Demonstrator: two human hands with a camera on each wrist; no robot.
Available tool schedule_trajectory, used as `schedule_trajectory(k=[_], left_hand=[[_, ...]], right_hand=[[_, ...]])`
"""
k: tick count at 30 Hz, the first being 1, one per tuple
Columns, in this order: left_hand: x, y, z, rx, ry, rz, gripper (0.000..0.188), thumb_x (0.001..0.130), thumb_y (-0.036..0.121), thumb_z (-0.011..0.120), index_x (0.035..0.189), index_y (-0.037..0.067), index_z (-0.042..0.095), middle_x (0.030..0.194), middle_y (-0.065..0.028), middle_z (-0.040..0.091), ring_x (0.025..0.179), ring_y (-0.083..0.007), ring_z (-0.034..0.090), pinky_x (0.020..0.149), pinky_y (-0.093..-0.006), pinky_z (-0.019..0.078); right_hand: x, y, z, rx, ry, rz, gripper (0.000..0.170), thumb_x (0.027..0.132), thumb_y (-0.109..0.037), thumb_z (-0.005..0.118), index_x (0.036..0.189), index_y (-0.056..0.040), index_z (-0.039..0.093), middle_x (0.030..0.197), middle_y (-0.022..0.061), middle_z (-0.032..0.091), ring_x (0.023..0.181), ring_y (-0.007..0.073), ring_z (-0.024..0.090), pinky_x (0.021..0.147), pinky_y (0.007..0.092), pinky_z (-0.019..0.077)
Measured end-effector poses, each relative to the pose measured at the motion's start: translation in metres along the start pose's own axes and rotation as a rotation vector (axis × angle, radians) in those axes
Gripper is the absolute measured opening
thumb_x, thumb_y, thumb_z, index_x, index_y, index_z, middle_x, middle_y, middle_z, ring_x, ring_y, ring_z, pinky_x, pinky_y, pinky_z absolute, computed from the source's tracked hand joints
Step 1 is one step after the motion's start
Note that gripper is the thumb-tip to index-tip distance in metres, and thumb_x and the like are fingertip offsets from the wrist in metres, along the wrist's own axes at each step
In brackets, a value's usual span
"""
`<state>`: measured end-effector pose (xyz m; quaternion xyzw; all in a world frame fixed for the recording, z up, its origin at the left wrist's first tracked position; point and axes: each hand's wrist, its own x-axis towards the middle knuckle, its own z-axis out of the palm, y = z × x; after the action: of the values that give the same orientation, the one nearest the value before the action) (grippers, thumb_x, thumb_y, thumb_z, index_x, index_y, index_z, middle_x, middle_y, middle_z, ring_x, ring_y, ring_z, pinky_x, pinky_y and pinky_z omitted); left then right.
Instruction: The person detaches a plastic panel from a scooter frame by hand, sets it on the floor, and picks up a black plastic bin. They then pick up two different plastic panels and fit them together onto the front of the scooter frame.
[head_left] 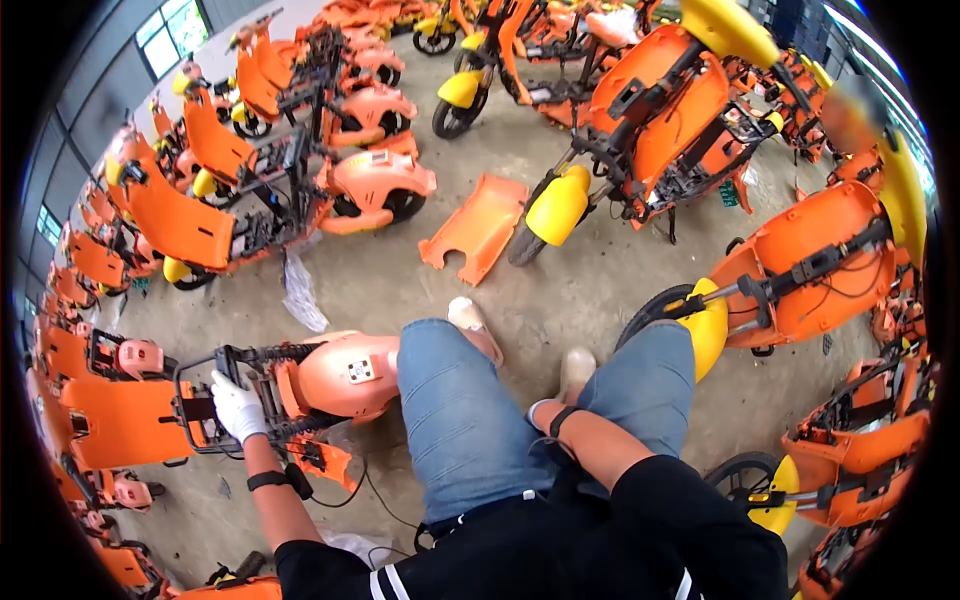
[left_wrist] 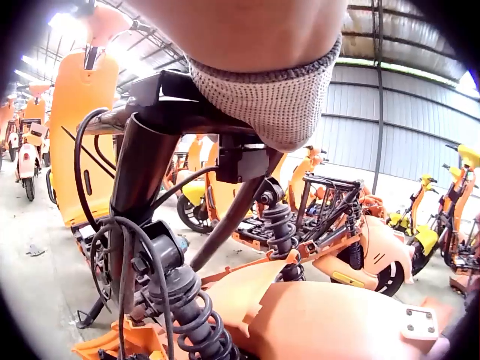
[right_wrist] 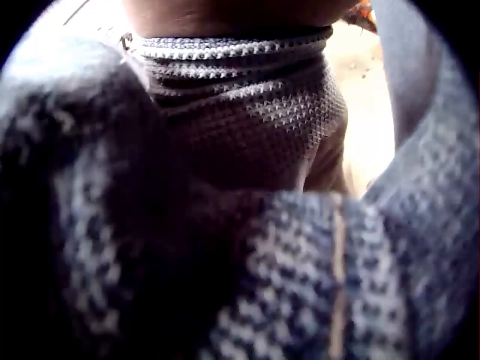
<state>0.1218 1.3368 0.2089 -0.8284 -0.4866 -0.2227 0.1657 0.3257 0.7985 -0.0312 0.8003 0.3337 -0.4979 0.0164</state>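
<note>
My left hand (head_left: 237,405), in a white knit glove, rests on the black metal frame (head_left: 180,392) of a partly stripped orange scooter at my left. Its fingers lie fairly straight over the frame in the head view. The left wrist view shows the glove (left_wrist: 277,105) above a black tube (left_wrist: 142,165), a coil shock absorber (left_wrist: 199,315) and the pinkish-orange rear fender (left_wrist: 330,322). My gloved right hand (right_wrist: 247,120) is down between my thighs, against the denim jeans (right_wrist: 300,277). Its fingers are hidden behind the cloth.
Rows of orange scooters (head_left: 190,225) stand at the left and back. Others with yellow front fenders (head_left: 560,207) stand close at the right. A loose orange panel (head_left: 475,228) and crumpled clear plastic (head_left: 302,292) lie on the concrete floor ahead. Another person (head_left: 852,115) is at the far right.
</note>
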Motion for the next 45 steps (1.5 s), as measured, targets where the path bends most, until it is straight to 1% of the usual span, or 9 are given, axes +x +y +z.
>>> schedule_trajectory(k=[6,13,16,23,25,28,32,36,45], left_hand=[[0.0,0.011,0.002,-0.041,0.006,0.031,0.058,0.096,0.037,0.062,0.138,0.0,0.047,0.113,-0.0248,0.064,0.101,-0.0428,0.064,0.086,-0.0493,0.0518],[0.005,0.012,0.014,0.01,-0.151,-0.069,0.058,0.098,0.026,0.062,0.145,-0.001,0.042,0.135,-0.0234,0.058,0.122,-0.0366,0.059,0.103,-0.0427,0.0468],[0.008,0.016,0.014,0.024,-0.153,-0.011,0.057,0.099,0.024,0.06,0.144,-0.004,0.042,0.136,-0.024,0.057,0.124,-0.0368,0.057,0.104,-0.0422,0.0455],[0.005,0.027,0.002,0.127,-0.135,-0.023,0.057,0.098,0.032,0.06,0.142,0.0,0.045,0.132,-0.0242,0.059,0.12,-0.0387,0.059,0.101,-0.0442,0.0469],[0.005,0.019,0.011,0.021,-0.116,-0.036,0.059,0.097,0.034,0.061,0.142,0.0,0.045,0.132,-0.0241,0.059,0.118,-0.0395,0.06,0.099,-0.0454,0.0482],[0.002,0.008,0.015,0.14,0.036,0.116,0.053,0.096,0.027,0.063,0.139,-0.001,0.048,0.127,-0.024,0.062,0.114,-0.0388,0.062,0.096,-0.0447,0.05],[0.002,0.013,0.011,0.014,-0.072,-0.009,0.057,0.096,0.031,0.063,0.141,0.0,0.047,0.128,-0.0229,0.062,0.114,-0.0383,0.062,0.096,-0.0444,0.0506],[-0.001,0.004,0.018,0.054,0.006,0.025,0.058,0.096,0.033,0.062,0.142,0.0,0.047,0.126,-0.0231,0.063,0.113,-0.0382,0.063,0.095,-0.0443,0.0508],[0.009,0.018,0.007,-0.048,-0.1,-0.044,0.055,0.095,0.022,0.064,0.143,0.002,0.046,0.13,-0.0201,0.061,0.117,-0.0349,0.062,0.098,-0.0421,0.0505]], right_hand=[[0.026,0.001,0.012,0.074,-0.239,-0.086,0.031,0.09,-0.019,0.061,0.117,-0.0064,0.073,0.121,0.0134,0.07,0.109,0.0339,0.068,0.094,0.0472,0.0522],[0.047,0.009,-0.014,0.165,-0.437,-0.182,0.031,0.09,-0.02,0.061,0.115,-0.006,0.073,0.119,0.0139,0.071,0.107,0.0339,0.068,0.093,0.0469,0.0525],[0.053,0.006,-0.029,0.172,-0.48,-0.219,0.031,0.089,-0.02,0.061,0.114,-0.0058,0.074,0.118,0.0142,0.071,0.106,0.0339,0.069,0.092,0.0467,0.0526],[0.084,0.02,-0.092,0.109,-0.396,-0.221,0.031,0.088,-0.021,0.062,0.112,-0.0054,0.074,0.116,0.0147,0.071,0.104,0.0338,0.069,0.091,0.0464,0.053],[0.097,0.018,-0.103,0.085,-0.347,-0.211,0.031,0.088,-0.021,0.062,0.111,-0.0052,0.074,0.115,0.0149,0.072,0.104,0.0338,0.069,0.091,0.0463,0.053],[0.099,0.02,-0.108,0.077,-0.305,-0.211,0.031,0.088,-0.021,0.062,0.111,-0.005,0.074,0.114,0.0151,0.072,0.103,0.0338,0.069,0.09,0.0462,0.0532],[0.095,0.014,-0.116,0.057,-0.277,-0.19,0.031,0.087,-0.021,0.062,0.109,-0.0048,0.075,0.113,0.0154,0.072,0.102,0.0338,0.069,0.089,0.046,0.0534],[0.092,0.012,-0.121,0.042,-0.285,-0.181,0.031,0.087,-0.022,0.062,0.108,-0.0046,0.075,0.112,0.0157,0.072,0.101,0.0337,0.07,0.089,0.0458,0.0536],[0.11,0.018,-0.135,0.066,-0.375,-0.2,0.031,0.086,-0.023,0.062,0.106,-0.004,0.075,0.109,0.0164,0.073,0.099,0.0337,0.07,0.087,0.0454,0.054]])
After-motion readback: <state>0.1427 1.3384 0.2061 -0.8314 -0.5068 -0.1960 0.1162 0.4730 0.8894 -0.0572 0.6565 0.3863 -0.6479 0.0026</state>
